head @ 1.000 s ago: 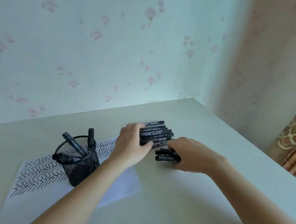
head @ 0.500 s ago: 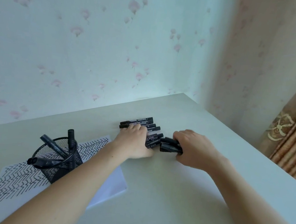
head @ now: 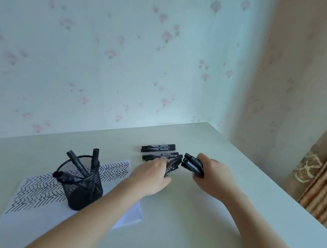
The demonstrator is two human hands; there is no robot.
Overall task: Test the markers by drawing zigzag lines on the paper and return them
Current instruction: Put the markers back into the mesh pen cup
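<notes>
The right hand (head: 211, 174) grips a marker bundle (head: 192, 164); loose markers (head: 158, 150), lying crosswise, sit at eleven o'clock, nearer the left hand (head: 153, 178), itself clutching markers.

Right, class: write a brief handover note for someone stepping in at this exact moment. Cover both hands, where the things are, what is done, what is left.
Left hand: gripping markers from the loose pile on the table.
Right hand: holding a bundle of markers.
Mesh cup stands on the paper with a few markers in it.
Done: paper well covered with zigzags.
Left: gather the loose markers and return them, probably to the cup.
</notes>
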